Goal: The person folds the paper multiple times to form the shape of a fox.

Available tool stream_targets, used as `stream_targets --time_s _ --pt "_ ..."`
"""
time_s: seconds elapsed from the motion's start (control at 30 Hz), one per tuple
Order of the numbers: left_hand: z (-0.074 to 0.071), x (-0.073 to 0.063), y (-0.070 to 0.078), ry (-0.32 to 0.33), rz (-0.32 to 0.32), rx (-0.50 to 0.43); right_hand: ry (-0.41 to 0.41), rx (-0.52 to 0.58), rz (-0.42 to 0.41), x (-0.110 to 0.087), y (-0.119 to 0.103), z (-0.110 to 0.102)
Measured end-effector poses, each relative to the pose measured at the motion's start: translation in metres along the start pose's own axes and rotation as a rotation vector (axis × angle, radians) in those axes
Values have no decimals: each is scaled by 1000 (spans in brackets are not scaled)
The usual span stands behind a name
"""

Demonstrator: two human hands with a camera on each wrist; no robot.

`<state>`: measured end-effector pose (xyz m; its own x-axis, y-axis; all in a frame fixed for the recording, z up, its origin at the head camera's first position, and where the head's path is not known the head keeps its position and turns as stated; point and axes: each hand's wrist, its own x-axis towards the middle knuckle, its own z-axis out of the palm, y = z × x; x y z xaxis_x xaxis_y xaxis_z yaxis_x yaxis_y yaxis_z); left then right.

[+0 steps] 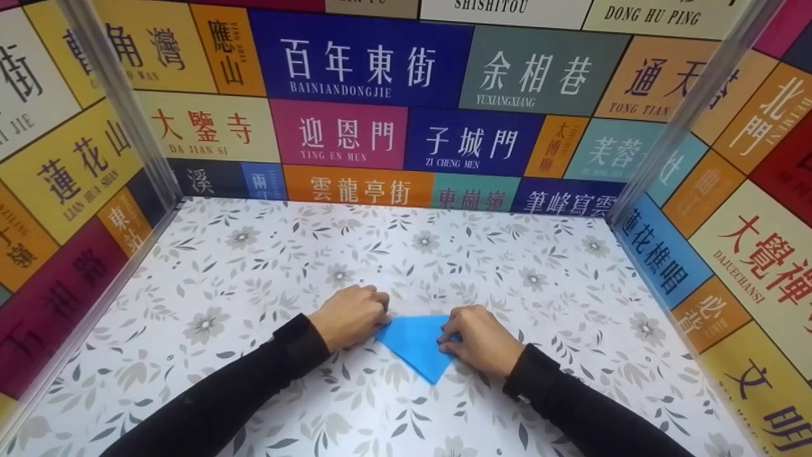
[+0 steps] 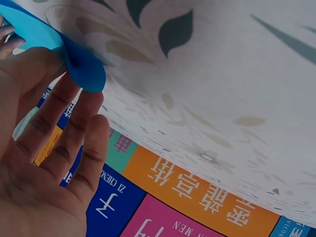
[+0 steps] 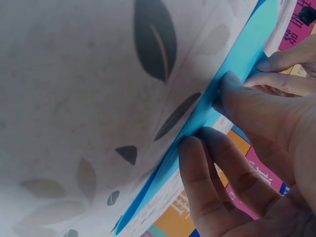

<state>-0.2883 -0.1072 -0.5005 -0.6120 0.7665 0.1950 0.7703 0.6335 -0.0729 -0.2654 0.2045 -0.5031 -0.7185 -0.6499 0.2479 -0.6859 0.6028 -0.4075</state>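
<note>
A sheet of blue paper [image 1: 412,346], folded, lies on the floral-patterned surface with a point toward the person. At its left corner my left hand [image 1: 351,315] pinches it; in the left wrist view the paper's end [image 2: 89,71] curls between thumb and fingers. My right hand [image 1: 483,338] grips the right side. The right wrist view shows that hand's thumb on one face of the paper [image 3: 200,116] and its fingertips along the lower edge, where layers stand slightly apart. Beyond it, the left hand [image 3: 294,66] holds the far end.
White table covering [image 1: 266,266] with grey flowers and leaves spreads around the paper. Colourful panels with Chinese lettering form a back wall [image 1: 355,70] and two side walls, with clear strips [image 1: 688,120] at the corners.
</note>
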Motion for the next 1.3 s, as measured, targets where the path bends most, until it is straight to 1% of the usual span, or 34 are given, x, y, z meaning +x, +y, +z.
stream_targets --time_s 0.1,0.2,0.33,0.4,0.6,0.73,0.83,0.9,0.97,1.1,1.2,1.3 --pt "-1 -2 0 -2 -2 0 5 -5 6 -1 -1 1" --pt "-2 -5 -1 11 -4 -11 10 -8 14 -1 -2 1" --pt "-2 -11 -3 24 -23 -22 14 5 23 -1 -2 2" --pt "-2 -13 -4 19 -32 -17 15 11 27 -1 -2 2" --pt "-5 -11 -3 -18 -23 4 15 13 49 -1 -2 3" --pt "-9 -9 -3 -29 -48 9 14 12 62 -1 -4 3" --pt "-10 -10 -5 -26 -57 2 7 9 62 -1 -5 3" --pt "-11 -10 -7 -21 -71 -30 6 8 61 -1 -5 3" --pt "-11 -10 -9 -11 -101 -92 4 8 69 -1 -5 2" --pt "-14 -6 -12 1 -193 -242 -1 9 89 -1 -6 0" --pt "-15 1 -13 -16 -269 -317 -3 5 94 -1 -7 0" --pt "-14 9 -14 -47 -332 -367 5 0 73 -1 -7 1"
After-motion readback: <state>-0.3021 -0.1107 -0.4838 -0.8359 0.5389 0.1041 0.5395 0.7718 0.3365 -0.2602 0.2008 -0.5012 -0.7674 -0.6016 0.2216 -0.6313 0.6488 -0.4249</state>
